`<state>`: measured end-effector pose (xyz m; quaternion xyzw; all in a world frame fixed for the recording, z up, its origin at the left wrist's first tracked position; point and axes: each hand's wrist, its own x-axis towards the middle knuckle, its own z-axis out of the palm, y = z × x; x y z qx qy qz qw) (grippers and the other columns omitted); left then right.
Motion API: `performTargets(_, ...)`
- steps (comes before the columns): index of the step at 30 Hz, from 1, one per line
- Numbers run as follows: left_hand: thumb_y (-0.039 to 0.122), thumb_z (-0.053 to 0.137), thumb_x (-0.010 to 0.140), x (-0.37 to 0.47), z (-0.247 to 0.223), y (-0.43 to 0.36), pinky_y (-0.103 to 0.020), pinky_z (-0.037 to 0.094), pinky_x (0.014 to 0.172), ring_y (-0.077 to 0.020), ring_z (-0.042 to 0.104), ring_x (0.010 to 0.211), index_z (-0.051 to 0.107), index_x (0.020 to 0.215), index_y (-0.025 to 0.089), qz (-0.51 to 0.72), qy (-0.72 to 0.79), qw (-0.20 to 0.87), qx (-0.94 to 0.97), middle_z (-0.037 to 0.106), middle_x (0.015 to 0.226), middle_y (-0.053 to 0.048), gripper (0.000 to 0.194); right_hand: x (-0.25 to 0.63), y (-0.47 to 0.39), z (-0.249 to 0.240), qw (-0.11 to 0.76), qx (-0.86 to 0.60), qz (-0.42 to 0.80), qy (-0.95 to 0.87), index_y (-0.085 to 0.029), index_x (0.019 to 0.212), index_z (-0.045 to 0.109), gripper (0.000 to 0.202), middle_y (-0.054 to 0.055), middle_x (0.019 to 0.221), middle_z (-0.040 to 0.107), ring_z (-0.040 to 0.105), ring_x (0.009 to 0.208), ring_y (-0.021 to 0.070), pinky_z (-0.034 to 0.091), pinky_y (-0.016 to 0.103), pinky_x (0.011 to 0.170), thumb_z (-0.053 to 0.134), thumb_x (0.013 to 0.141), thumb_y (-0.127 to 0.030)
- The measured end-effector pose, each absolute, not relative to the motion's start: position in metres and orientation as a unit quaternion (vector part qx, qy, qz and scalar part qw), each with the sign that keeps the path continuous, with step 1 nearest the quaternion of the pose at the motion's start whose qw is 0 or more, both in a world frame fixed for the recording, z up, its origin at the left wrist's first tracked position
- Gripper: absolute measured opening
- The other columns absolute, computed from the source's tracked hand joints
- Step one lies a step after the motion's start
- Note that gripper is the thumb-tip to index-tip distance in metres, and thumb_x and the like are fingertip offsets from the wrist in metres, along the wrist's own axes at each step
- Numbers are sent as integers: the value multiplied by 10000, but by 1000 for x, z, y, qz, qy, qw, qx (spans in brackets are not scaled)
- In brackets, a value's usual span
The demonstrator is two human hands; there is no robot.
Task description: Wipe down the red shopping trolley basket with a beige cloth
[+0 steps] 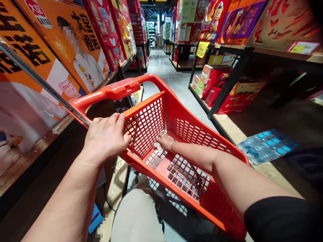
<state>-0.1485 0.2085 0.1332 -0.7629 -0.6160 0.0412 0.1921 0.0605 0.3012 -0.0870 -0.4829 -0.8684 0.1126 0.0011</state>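
A red plastic shopping cart (191,117) with grid walls stands tilted across the view. My left hand (107,136) is closed over the upper rim at its near left corner, thumb on the inner side. Deep in the basket, my right hand (165,141), with a thin band at the wrist, presses a crumpled whitish cloth or tissue (158,148) against the lower part of the grid panel, near the floor of the basket. Part of the cloth is hidden under the fingers. Beyond my left hand, the cart's thick red handle (111,90) curves toward the shelf.
Large orange boxes (63,43) line the shelf close on the left, with a metal bar (42,80) in front. On the right, a black-framed shelf (224,80) bears gift boxes; a bottled-water pack (268,144) lies low. A tiled aisle (161,64) runs ahead.
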Motion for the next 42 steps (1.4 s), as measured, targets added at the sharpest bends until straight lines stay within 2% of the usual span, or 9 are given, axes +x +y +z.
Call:
performTargets(6, 486, 377, 845, -146, 134, 207, -539, 385, 994, -437, 582, 1192, 426, 1473, 22, 53, -632, 167, -755, 506, 1467, -246, 782, 98, 326, 1, -33, -426, -148, -892, -156, 1259, 635, 389, 192, 1505, 443, 334, 1406, 413, 379, 619, 1047, 359, 996, -231)
performTargets(9, 537, 384, 840, -146, 134, 207, -556, 347, 1035, -457, 538, 1241, 385, 1501, 24, 45, -640, 142, -754, 460, 1503, -251, 837, 120, 320, 14, -84, -413, -207, -883, -100, 1256, 662, 418, 191, 1515, 459, 246, 1480, 426, 186, 644, 1194, 417, 959, -262)
performTargets(11, 545, 390, 838, -147, 133, 208, -570, 319, 1060, -470, 521, 1253, 382, 1503, 27, 30, -641, 124, -757, 459, 1497, -254, 843, 134, 304, 3, -124, -411, -199, -881, -106, 1205, 705, 402, 180, 1418, 564, 325, 1446, 413, 138, 633, 1221, 468, 924, -267)
performTargets(18, 550, 477, 850, -146, 125, 203, -563, 248, 1148, -424, 430, 1386, 457, 1463, 96, -39, -610, 116, -783, 465, 1515, -222, 763, 169, 254, -30, -239, -370, -118, -890, -192, 896, 780, 195, 141, 1103, 717, 541, 1152, 339, 399, 549, 1023, 606, 826, -245)
performTargets(21, 511, 467, 897, -145, 124, 200, -577, 199, 1174, -368, 343, 1469, 505, 1444, 180, -40, -569, 120, -812, 390, 1598, -158, 641, 165, 269, -3, -186, -349, -133, -909, -179, 964, 776, 258, 139, 1236, 668, 511, 1200, 353, 374, 549, 1020, 543, 898, -268)
performTargets(24, 524, 496, 906, -145, 124, 197, -587, 181, 1181, -366, 361, 1459, 546, 1417, 242, -56, -556, 92, -824, 352, 1628, -114, 587, 157, 290, 26, -105, -357, -175, -912, -157, 1149, 738, 353, 152, 1487, 497, 341, 1397, 437, 332, 586, 1044, 465, 952, -261)
performTargets(27, 563, 549, 877, -146, 125, 195, -581, 194, 1182, -367, 374, 1452, 566, 1405, 258, -60, -551, 85, -828, 349, 1630, -115, 609, 160, 292, 32, -119, -387, -190, -894, -163, 1203, 721, 361, 143, 1526, 461, 247, 1462, 449, 277, 619, 1101, 475, 946, -226)
performTargets(38, 599, 596, 844, -146, 119, 196, -595, 186, 1180, -378, 316, 1473, 643, 1317, 277, -65, -560, 63, -823, 383, 1617, -68, 574, 221, 209, -13, -256, -328, -107, -903, -236, 923, 766, 253, 116, 1103, 684, 526, 1146, 318, 437, 489, 902, 515, 955, -227)
performTargets(42, 605, 598, 849, -146, 118, 195, -602, 196, 1182, -382, 355, 1449, 683, 1267, 254, -71, -550, 81, -828, 383, 1609, -79, 552, 186, 243, 14, -193, -313, -130, -921, -244, 1111, 720, 316, 107, 1321, 615, 508, 1155, 291, 403, 483, 953, 421, 1013, -266)
